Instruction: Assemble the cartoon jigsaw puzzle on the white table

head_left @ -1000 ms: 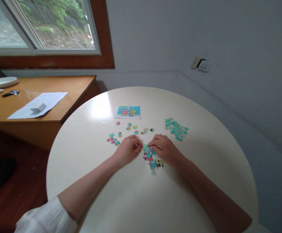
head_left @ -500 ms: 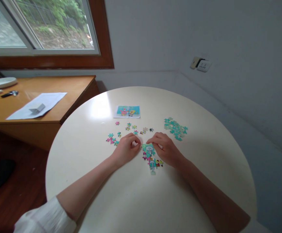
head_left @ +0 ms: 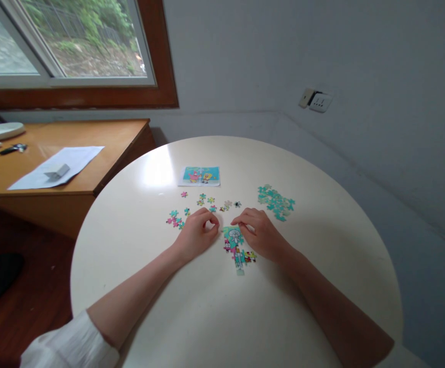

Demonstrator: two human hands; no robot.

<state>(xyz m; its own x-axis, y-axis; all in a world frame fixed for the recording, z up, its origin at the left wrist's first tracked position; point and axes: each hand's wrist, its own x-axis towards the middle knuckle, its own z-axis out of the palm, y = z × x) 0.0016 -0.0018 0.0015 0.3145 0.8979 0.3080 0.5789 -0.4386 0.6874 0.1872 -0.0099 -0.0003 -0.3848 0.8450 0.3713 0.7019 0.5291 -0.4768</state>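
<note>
A partly joined jigsaw puzzle [head_left: 238,255], with a pale cartoon face near its top, lies flat on the white table in front of me. My left hand [head_left: 199,232] is just left of its upper corner, a small gap away. Its thumb and index finger meet in a pinch; anything between the tips is too small to make out. My right hand [head_left: 261,234] rests at the puzzle's upper right edge, thumb and bent index finger closed on the edge piece there. The fingers partly cover that corner.
Loose colourful pieces [head_left: 174,220] lie beyond my left hand, with others scattered past the puzzle. A pile of teal pieces [head_left: 276,202] sits to the right. Farther back is a picture card [head_left: 201,176]. A wooden desk [head_left: 126,138] holding paper [head_left: 72,156] stands at left.
My left hand has drawn slightly left, so its fingertips are now apart from the puzzle's corner. The right hand stays at the upper right edge. The view has shifted slightly.
</note>
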